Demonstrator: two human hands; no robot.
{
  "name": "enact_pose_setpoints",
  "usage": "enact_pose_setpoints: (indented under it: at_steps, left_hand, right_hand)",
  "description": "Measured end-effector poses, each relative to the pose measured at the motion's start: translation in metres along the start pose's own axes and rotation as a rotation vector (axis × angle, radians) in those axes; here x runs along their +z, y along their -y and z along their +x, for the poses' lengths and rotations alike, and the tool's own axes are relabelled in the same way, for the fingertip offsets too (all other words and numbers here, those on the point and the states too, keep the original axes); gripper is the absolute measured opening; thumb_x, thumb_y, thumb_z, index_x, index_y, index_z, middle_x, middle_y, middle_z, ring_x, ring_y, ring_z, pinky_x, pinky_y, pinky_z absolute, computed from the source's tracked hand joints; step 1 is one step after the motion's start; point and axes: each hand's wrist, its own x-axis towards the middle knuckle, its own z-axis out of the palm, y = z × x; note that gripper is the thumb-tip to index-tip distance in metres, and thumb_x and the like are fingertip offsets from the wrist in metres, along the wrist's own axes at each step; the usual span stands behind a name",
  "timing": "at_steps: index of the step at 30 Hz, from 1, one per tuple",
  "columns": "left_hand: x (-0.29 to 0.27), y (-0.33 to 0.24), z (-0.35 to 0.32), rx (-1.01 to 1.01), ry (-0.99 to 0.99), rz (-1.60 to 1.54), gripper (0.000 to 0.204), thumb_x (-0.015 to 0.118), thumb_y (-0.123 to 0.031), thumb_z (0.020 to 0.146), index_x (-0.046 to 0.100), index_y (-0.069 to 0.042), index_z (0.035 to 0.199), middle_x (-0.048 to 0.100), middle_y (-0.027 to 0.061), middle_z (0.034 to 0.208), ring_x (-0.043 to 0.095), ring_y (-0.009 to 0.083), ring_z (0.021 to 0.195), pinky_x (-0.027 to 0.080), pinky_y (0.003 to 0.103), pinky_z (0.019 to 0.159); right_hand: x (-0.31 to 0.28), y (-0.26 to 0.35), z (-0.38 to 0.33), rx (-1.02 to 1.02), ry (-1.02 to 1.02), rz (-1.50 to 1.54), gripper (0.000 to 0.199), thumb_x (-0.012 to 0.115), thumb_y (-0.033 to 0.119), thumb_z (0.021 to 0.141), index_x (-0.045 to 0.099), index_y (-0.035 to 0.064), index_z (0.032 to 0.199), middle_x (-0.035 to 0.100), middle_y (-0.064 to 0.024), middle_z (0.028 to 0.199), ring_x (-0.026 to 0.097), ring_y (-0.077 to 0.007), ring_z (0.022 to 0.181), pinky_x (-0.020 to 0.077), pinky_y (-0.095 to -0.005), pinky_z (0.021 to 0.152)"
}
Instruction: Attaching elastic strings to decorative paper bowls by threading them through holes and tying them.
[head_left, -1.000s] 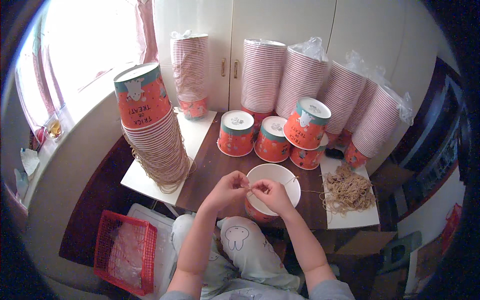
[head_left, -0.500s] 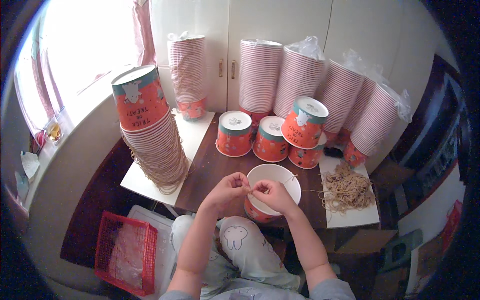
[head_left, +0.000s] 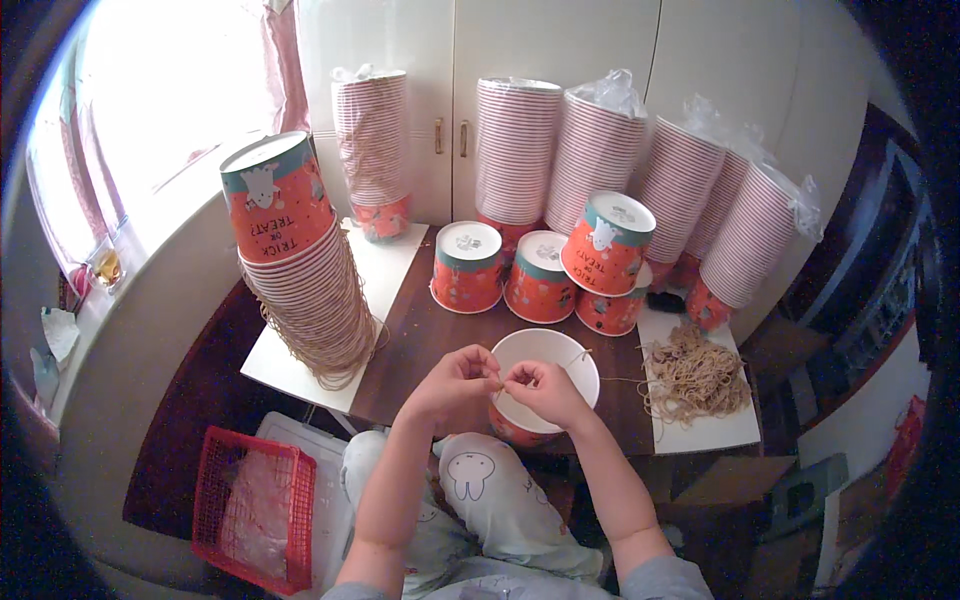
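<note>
An orange paper bucket (head_left: 528, 432) stands upright at the table's front edge, its white inside showing. Over its near rim my left hand (head_left: 452, 384) and my right hand (head_left: 548, 394) meet fingertip to fingertip. Both pinch a tan cord (head_left: 501, 387), of which only a tiny bit shows between the fingers. At the bucket's far right rim a knotted cord end (head_left: 587, 353) sticks out. From near my right hand's side of the bucket, a thin strand runs to a tangled heap of tan cords (head_left: 702, 372) on a white board.
Several upturned orange buckets (head_left: 467, 268) stand beyond my hands, one on top of others. Tall wrapped bucket stacks (head_left: 517, 150) line the cupboard. At left leans a stack of buckets hung with cords (head_left: 305, 300). A red plastic basket (head_left: 308, 520) sits low at left.
Almost nothing differs. My fingers stay pinched together over the bucket's near rim, and the view has shifted very slightly.
</note>
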Motion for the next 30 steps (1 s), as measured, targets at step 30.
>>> enact_pose_setpoints:
  at_steps: [30]
  left_hand:
    - [-0.010,0.010,0.003,-0.078,-0.017,-0.217,0.021,0.059,-0.005,0.077,0.040,-0.013,0.080,0.056,0.0002,0.075,0.051,0.0058,0.062,0.035,0.016,0.047]
  right_hand:
    - [0.016,0.006,-0.010,-0.379,-0.308,-0.387,0.027,0.074,0.024,0.063,0.057,0.0061,0.075,0.052,-0.0023,0.069,0.050,-0.0125,0.057,0.0411,-0.0248,0.051]
